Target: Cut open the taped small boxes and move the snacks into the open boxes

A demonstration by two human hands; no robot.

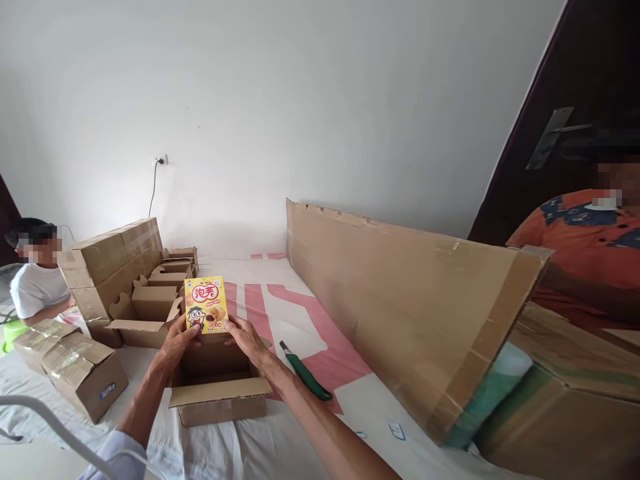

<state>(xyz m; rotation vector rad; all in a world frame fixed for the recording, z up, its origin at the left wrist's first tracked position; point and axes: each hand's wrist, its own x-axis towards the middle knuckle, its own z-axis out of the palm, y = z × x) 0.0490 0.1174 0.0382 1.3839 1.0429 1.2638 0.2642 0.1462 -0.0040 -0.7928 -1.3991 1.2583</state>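
My left hand (181,339) and right hand (246,339) grasp the yellow box (206,303) at its lower corners, above the far side of the open carton (223,411). Held so low, it could tip backward if my thumbs slacken. The carton's near flap (220,392) juts out between my forearms and might snag one. The green-handled tool (309,377) lies just beside my right forearm; a careless sweep could knock it.

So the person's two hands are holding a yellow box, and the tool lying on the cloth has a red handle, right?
Not quite: the tool lying on the cloth has a green handle, not a red one, as the head view shows. The left hand and right hand do hold a yellow box.
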